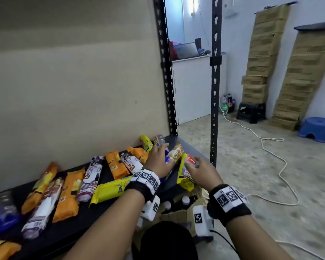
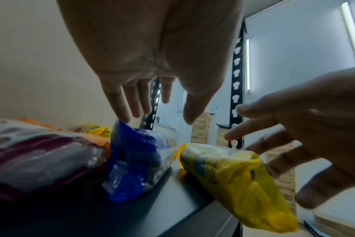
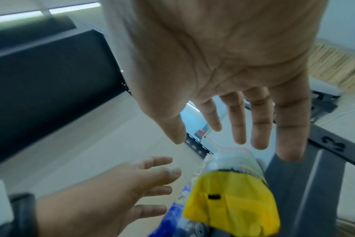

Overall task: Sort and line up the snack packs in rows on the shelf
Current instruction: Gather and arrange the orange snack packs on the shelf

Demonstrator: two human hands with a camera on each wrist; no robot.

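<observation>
Many snack packs lie loosely on the black shelf (image 1: 105,177): orange, yellow, white-purple and blue ones. My left hand (image 1: 159,158) hovers with straight fingers over a blue pack (image 2: 132,160) near the shelf's right end, holding nothing. My right hand (image 1: 201,169) is spread open just above a yellow pack (image 1: 186,173) with a red label that overhangs the shelf's right front corner. In the right wrist view the yellow pack (image 3: 231,192) lies under the open fingers (image 3: 239,121), apart from them. A beige pack (image 1: 175,152) lies between the hands.
Black perforated uprights (image 1: 215,81) stand at the shelf's right end. A beige board backs the shelf. Bottles in a carton (image 1: 180,203) sit below the shelf edge. Stacked cartons (image 1: 261,53), a black stool (image 1: 251,111), a blue stool (image 1: 317,128) and a white cable (image 1: 270,147) are on the floor to the right.
</observation>
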